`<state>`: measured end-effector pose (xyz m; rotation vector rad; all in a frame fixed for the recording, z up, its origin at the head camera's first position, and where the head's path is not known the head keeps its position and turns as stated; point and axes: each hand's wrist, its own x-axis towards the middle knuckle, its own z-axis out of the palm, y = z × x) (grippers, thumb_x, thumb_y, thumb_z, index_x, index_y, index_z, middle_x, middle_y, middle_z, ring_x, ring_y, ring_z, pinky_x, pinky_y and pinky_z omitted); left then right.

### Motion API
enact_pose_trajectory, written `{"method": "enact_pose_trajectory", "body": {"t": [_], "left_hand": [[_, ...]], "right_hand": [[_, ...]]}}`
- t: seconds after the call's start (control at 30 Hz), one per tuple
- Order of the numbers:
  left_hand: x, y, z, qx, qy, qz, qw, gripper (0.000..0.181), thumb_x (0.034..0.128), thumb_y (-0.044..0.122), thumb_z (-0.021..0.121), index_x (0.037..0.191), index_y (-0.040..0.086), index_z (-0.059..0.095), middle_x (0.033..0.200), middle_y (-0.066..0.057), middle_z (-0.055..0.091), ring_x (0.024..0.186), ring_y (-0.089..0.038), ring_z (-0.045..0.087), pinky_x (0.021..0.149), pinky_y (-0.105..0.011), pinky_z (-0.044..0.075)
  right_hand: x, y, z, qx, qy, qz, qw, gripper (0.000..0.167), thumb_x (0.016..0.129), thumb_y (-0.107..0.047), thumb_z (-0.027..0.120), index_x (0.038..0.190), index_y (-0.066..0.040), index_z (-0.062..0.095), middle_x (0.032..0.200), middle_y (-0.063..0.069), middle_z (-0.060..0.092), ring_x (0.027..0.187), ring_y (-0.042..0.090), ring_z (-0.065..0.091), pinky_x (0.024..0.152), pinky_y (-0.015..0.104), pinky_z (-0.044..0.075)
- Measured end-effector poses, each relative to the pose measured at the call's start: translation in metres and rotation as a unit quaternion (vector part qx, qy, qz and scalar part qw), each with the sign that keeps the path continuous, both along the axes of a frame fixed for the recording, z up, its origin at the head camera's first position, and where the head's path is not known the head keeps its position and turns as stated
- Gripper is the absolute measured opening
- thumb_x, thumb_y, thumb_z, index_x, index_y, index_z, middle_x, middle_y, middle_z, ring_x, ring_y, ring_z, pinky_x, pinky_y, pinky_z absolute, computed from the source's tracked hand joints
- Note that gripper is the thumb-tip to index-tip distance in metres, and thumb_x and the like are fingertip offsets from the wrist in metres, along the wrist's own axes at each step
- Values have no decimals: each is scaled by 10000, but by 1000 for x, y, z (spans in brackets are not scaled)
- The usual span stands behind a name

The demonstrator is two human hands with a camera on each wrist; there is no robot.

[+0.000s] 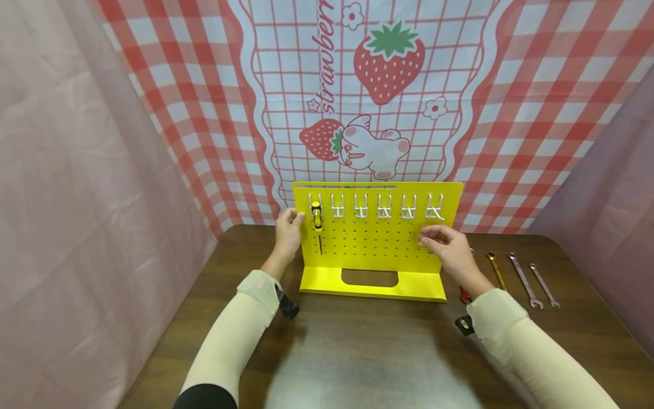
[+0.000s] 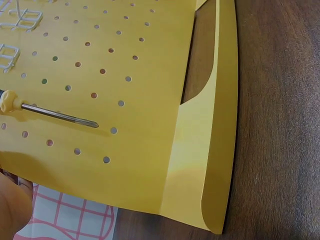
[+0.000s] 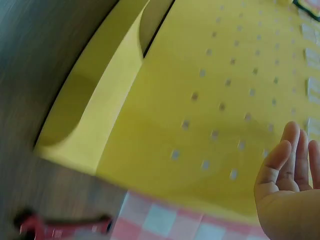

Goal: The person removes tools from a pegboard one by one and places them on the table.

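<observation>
A yellow pegboard [image 1: 375, 244] stands upright on the table, with a row of white wire hooks [image 1: 384, 207] along its upper part. From the leftmost hook hangs a yellow-and-black screwdriver [image 1: 317, 218], tip down; its metal shaft shows in the left wrist view. My left hand [image 1: 288, 234] grips the board's left edge, thumb at the front and the other fingers hidden behind. Before the board's right side, below the last hook, my right hand [image 1: 448, 250] hovers with loosely bent fingers [image 3: 290, 155] and nothing between them.
Right of the board lie a gold wrench [image 1: 495, 270] and two silver wrenches [image 1: 523, 281]. A red-handled tool [image 3: 65, 227] lies near the board's right end, partly hidden by my right wrist in the head view. A checked strawberry cloth [image 1: 327, 74] hangs behind the brown table [image 1: 357, 346].
</observation>
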<state>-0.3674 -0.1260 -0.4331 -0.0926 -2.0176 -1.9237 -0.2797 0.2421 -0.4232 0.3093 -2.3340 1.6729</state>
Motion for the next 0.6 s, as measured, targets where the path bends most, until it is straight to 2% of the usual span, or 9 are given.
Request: {"method": "enact_pose_trajectory", "body": {"t": [0.17,0.4,0.6], "left_hand": [[-1,3,0,52,-55,71,9999,128,1023,93,586,939,-4,588,953,-120,642,850,-173,537,747,-286,456],[-2,4,-2,74,-34,71,9999,118,1016,84,597,956,-17,605,925,-109,648,827,-156,543,743,-279,464],[-1,0,2,92,-203,-70,9997,134,1017,112,607,964,-11,614,968,-124,653,859,-173,545,767,-297,462]], "right_hand": [[-3,-26,3,-290,-157,354,9988,322,1009,-122,634,1226,114,612,1154,314,633,906,134,688,788,305,580],[-11,-59,6,-433,-430,784,9951,331,1001,-147,654,1231,89,621,1182,281,643,1005,277,679,847,403,575],[-16,-83,10,-442,-582,1056,9917,316,985,-119,670,1242,62,632,1216,254,646,1024,227,671,887,490,552]]}}
